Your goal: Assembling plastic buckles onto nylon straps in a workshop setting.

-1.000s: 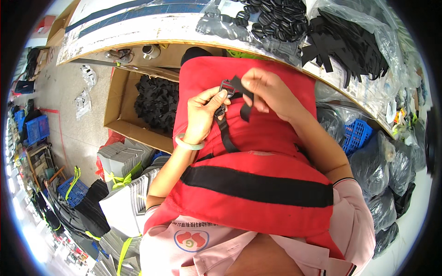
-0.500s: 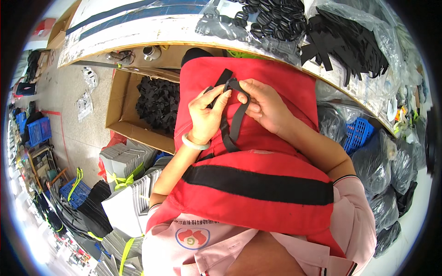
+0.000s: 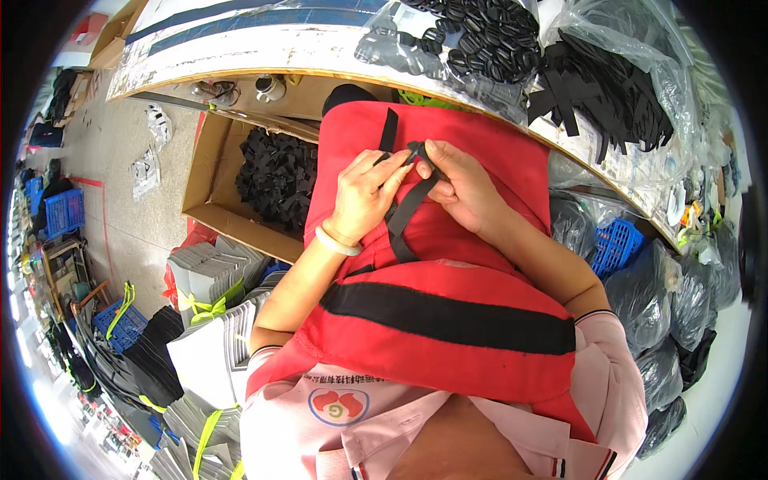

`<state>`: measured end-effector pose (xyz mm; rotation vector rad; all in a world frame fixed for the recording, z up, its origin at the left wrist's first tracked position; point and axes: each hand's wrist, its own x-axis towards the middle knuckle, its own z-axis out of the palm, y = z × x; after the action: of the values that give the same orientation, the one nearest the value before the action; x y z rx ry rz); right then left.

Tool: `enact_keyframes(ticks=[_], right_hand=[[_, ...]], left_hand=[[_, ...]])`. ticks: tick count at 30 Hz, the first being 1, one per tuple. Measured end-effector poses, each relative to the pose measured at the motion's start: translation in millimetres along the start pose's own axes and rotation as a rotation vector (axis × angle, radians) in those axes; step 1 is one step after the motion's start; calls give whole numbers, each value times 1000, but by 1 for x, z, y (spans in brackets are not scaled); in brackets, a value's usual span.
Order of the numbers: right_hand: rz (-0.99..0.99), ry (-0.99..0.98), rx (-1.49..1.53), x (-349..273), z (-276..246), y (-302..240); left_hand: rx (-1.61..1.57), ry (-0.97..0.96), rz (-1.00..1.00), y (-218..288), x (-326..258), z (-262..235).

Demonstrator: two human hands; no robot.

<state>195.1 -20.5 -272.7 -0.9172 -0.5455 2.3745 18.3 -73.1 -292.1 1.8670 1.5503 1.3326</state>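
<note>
Above the red apron (image 3: 448, 124) over my lap, both hands meet at a small black plastic buckle (image 3: 415, 149), partly hidden by the fingers. My left hand (image 3: 358, 198), with a pale bangle on its wrist, is closed on the buckle's left side. Thumb and fingers of my right hand (image 3: 462, 186) pinch a black webbing strap (image 3: 410, 208) against the buckle. From there the strap slants down onto the apron and bends. A straight strap end sticks up beyond my left fingers. How the webbing runs through the buckle is hidden.
On the worktable (image 3: 264, 50) ahead lie a pile of black buckles (image 3: 492, 40) and a bundle of cut black straps (image 3: 600, 96). A cardboard box (image 3: 210, 172) of black webbing pieces stands left of my lap. Bundled grey sheets (image 3: 212, 272) are lower left; filled plastic bags (image 3: 640, 296) sit right.
My left hand has turned more over the buckle. The strap's rounded loop beside my right fingers has straightened into a slant, and the far strap end now points more upright.
</note>
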Motion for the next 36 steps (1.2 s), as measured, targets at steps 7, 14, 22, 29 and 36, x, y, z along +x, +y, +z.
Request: enact_keyframes(ticks=[7,14,22,29,36], right_hand=[[-68,-56,-408,7,4,-24],[-908,-39,-1149,17,13,-12],[-412,86,-729,-9,30,-30],[-273,124,-742,-6,10,-25],[-266,115,-552,1,11,-21]], left_hand=[[-433,-149,-424,4,15,-27],[-964,6,-927,11,23,-10],[-785,117,-704,22,25,-2],[-635,95,-653,24,19,6],[-670,53,-612,25,15,11]])
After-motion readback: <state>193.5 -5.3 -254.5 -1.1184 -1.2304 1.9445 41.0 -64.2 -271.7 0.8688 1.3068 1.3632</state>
